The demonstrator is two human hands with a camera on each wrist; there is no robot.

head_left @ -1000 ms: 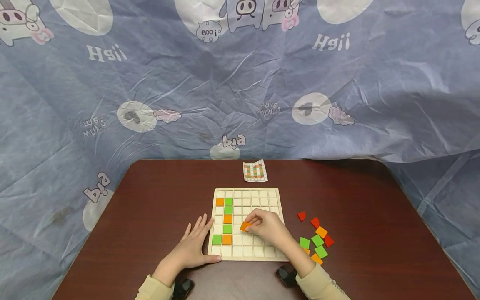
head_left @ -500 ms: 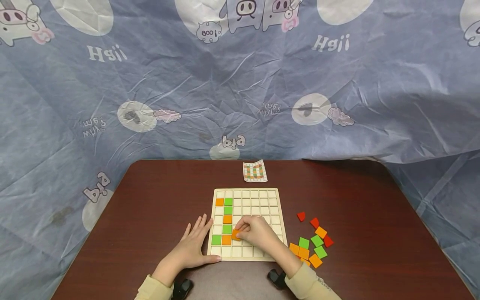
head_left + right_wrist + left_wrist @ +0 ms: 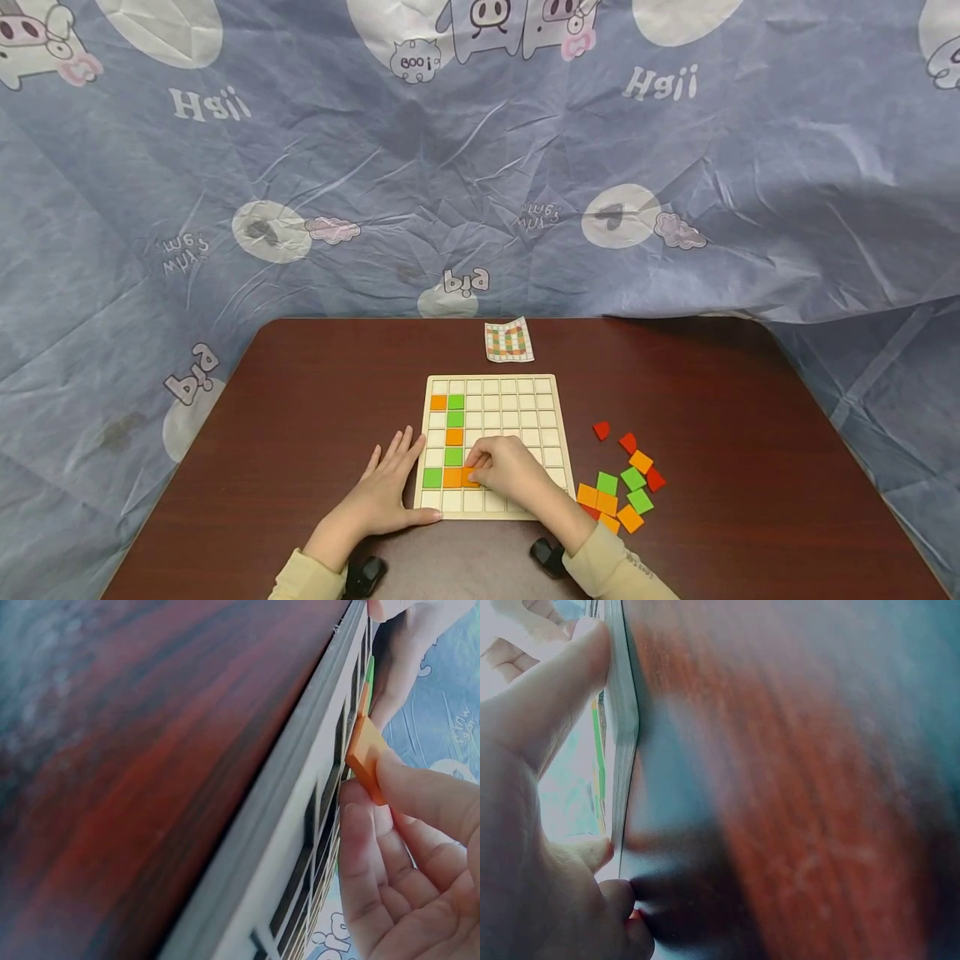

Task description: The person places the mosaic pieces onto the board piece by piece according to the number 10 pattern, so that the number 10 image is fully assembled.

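Observation:
A pale wooden grid board (image 3: 495, 505) lies on the dark table. My right hand (image 3: 510, 471) pinches an orange square tile (image 3: 365, 757) between thumb and fingers. In the head view that tile sits at the third column of the second row from the front, beside another orange tile (image 3: 452, 477). The right wrist view shows it tilted against the board. My left hand (image 3: 386, 492) lies spread at the board's left side, its thumb on the front left corner and its fingers along the left edge. Green and orange tiles fill part of the two left columns.
Right of the board lie loose tiles: orange squares (image 3: 631, 519), green squares (image 3: 640, 501) and red rounded pieces (image 3: 602, 431). Behind the board is a small paper card (image 3: 508, 340) with a coloured grid pattern. A patterned blue cloth (image 3: 420, 167) hangs behind the table.
My right hand has moved left and toward the front with the orange tile, bringing it down beside the other orange tile. The left hand has stayed in place.

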